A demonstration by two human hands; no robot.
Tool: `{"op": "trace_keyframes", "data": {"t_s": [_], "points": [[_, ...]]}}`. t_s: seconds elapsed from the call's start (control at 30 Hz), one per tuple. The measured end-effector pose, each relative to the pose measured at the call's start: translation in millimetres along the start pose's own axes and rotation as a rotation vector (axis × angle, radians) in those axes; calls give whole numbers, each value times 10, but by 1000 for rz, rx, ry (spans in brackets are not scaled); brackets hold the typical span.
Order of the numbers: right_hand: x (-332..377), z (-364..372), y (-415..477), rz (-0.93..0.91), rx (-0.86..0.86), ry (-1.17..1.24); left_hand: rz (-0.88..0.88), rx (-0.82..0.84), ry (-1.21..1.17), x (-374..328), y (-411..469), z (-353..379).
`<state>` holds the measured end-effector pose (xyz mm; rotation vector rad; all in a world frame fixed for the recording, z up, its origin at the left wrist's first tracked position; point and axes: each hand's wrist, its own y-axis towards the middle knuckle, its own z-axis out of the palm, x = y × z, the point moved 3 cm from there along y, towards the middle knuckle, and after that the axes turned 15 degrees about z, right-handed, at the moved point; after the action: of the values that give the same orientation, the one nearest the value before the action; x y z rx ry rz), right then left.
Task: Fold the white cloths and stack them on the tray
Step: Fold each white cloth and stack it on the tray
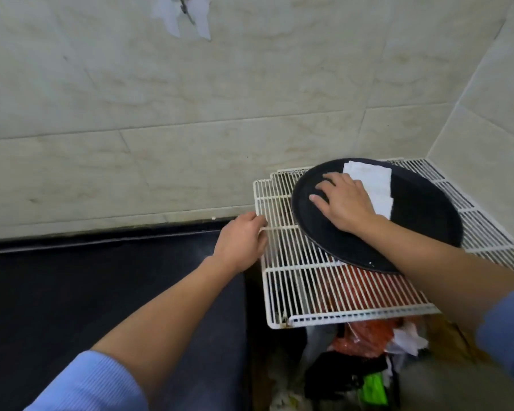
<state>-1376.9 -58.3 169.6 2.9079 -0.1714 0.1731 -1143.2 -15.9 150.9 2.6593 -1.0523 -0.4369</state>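
Tiled corner, right of frame: our right hand (346,201) lies flat, fingers apart, on a folded cloth (371,185) on the tray (422,212) (no more cloths visible); left hand (241,240) pinches the wire rack (294,280).

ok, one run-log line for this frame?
left hand: on wire rack edge | right hand: flat on folded cloth | cloth on tray

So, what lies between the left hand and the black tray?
Only bare white wire rack shows there in the head view; the left hand holds its edge, apart from the black tray.
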Motion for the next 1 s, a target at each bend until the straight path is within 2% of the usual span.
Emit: {"op": "trace_keyframes", "data": {"t_s": [0.2, 0.33, 0.63, 1.0], "points": [[1680, -54, -470, -242, -13, 67, -274, 78, 82, 708, -1506, -693], [2929, 107, -1058, -353, 71, 157, -432, 107, 147, 1096, -2806, -1208], [5573, 385, -2434, -725, 236, 188, -823, 104, 274, 1563, -5566, -2242], [7921, 808, -3344, -1059, 357, 137, -1196, 77, 272, 2046, -7504, -2736]]}}
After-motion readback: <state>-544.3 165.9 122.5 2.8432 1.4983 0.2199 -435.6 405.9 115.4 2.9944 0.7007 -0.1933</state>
